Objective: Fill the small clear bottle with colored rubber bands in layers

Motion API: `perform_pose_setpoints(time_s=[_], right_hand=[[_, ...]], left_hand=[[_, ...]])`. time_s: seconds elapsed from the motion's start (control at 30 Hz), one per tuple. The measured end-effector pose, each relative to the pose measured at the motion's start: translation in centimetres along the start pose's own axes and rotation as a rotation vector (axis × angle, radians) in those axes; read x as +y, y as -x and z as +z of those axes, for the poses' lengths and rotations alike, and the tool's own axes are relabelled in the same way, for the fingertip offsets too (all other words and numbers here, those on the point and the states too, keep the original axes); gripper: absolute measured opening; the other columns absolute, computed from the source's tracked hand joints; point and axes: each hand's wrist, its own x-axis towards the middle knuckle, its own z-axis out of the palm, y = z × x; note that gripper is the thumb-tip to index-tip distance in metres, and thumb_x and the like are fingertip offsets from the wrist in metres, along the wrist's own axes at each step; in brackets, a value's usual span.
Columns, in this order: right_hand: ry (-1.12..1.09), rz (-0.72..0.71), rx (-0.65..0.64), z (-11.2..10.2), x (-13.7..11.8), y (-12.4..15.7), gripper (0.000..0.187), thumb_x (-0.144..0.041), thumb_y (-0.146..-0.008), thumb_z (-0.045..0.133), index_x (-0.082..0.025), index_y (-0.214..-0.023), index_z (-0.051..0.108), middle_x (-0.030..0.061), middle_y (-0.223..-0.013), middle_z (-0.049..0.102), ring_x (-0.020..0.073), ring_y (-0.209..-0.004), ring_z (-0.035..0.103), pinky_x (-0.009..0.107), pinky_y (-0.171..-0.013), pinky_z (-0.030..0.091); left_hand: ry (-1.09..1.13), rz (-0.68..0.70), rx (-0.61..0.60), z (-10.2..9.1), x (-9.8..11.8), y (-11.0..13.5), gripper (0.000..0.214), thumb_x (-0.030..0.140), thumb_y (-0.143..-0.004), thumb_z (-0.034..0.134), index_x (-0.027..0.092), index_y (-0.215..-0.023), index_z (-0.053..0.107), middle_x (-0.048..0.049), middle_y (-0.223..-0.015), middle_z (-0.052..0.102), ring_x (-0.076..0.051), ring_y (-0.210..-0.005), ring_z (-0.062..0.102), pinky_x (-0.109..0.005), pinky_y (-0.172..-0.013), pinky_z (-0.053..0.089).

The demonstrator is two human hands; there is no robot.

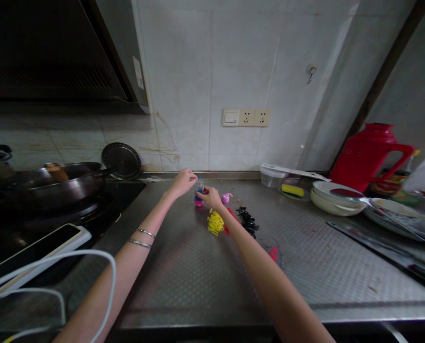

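Note:
My right hand [211, 196] is wrapped round a small clear bottle [199, 202] that stands upright on the metal counter [183, 271]. Pink contents show at its bottom, with blue ones above. At the bottle's mouth my left hand [184, 182] is closed in a pinch; a speck of blue shows by its fingertips, too small to name. A pink rounded cap-like piece [226, 197] lies just right of the bottle. Nearer me are a pile of yellow bands [215, 222], some red ones [227, 229] partly behind my right forearm, and a pile of black bands [247, 221].
A pan [62, 188] sits on the stove at left, beside a phone-like device [37, 252] with white cables [91, 252]. Along the right are a plastic tub [272, 177], a yellow sponge [292, 191], stacked bowls [335, 205], a red thermos jug [365, 157] and a knife [369, 247].

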Motion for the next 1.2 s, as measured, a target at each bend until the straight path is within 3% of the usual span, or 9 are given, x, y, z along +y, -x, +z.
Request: perform_pose_setpoints(time_s=[0.17,0.33,0.57,0.67,0.87,1.0,1.2], right_hand=[[-0.020,0.003,-0.005,0.0,0.1,0.1,0.028,-0.042,-0.066,0.057,-0.017,-0.077,0.062,0.0012,-0.068,0.062,0.0124,-0.061,0.054,0.021,-0.059,0.039],[-0.002,-0.006,0.008,0.0,0.0,0.1,0.029,-0.043,-0.066,0.057,-0.017,-0.075,0.062,0.0013,-0.067,0.063,0.0126,-0.061,0.054,0.020,-0.056,0.039],[-0.041,0.003,0.032,-0.2,0.1,0.2,0.033,-0.045,-0.064,0.058,-0.014,-0.073,0.064,0.0021,-0.063,0.063,0.0131,-0.058,0.054,0.020,-0.051,0.037],[-0.053,0.028,0.067,-1.4,0.4,0.2,0.036,-0.047,-0.065,0.056,-0.014,-0.074,0.064,0.0030,-0.064,0.063,0.0138,-0.057,0.054,0.021,-0.052,0.038],[-0.034,0.059,0.134,-5.7,1.3,1.1,0.038,-0.047,-0.065,0.056,-0.013,-0.079,0.065,0.0048,-0.071,0.065,0.0151,-0.062,0.056,0.022,-0.055,0.040],[0.002,0.048,0.108,-7.2,2.0,2.1,0.034,-0.045,-0.065,0.058,-0.013,-0.077,0.065,0.0057,-0.072,0.066,0.0151,-0.063,0.057,0.022,-0.057,0.040],[-0.040,0.013,0.082,-6.6,2.3,2.9,0.030,-0.039,-0.066,0.058,-0.014,-0.082,0.063,0.0045,-0.075,0.066,0.0143,-0.064,0.058,0.022,-0.059,0.042]], left_hand=[[0.085,-0.042,0.024,0.7,-0.3,0.5,0.026,0.026,-0.075,0.049,0.015,-0.093,0.065,-0.0057,-0.083,0.056,-0.013,-0.069,0.051,-0.025,-0.069,0.041],[0.267,-0.204,0.118,0.3,-0.2,1.9,0.035,0.014,-0.072,0.048,0.013,-0.105,0.060,-0.0054,-0.086,0.058,-0.010,-0.064,0.049,-0.022,-0.064,0.042],[0.326,-0.358,0.061,0.4,0.2,5.9,0.036,0.007,-0.067,0.046,0.014,-0.097,0.063,-0.0059,-0.088,0.060,-0.010,-0.066,0.051,-0.023,-0.067,0.043],[0.320,-0.401,0.016,1.0,0.9,6.9,0.032,0.007,-0.066,0.046,0.014,-0.090,0.066,-0.0062,-0.088,0.061,-0.012,-0.068,0.052,-0.025,-0.068,0.044],[0.388,-0.414,-0.092,2.4,3.2,7.3,0.026,0.007,-0.063,0.049,0.015,-0.080,0.068,-0.0056,-0.083,0.065,-0.016,-0.075,0.055,-0.029,-0.073,0.044],[0.584,-0.486,0.014,3.9,5.0,7.1,0.029,0.004,-0.063,0.048,0.013,-0.083,0.067,-0.0074,-0.086,0.065,-0.016,-0.078,0.058,-0.029,-0.073,0.045],[0.684,-0.663,0.129,6.9,6.7,6.9,0.028,0.013,-0.067,0.056,0.010,-0.093,0.063,-0.0102,-0.086,0.064,-0.017,-0.077,0.058,-0.029,-0.073,0.045]])
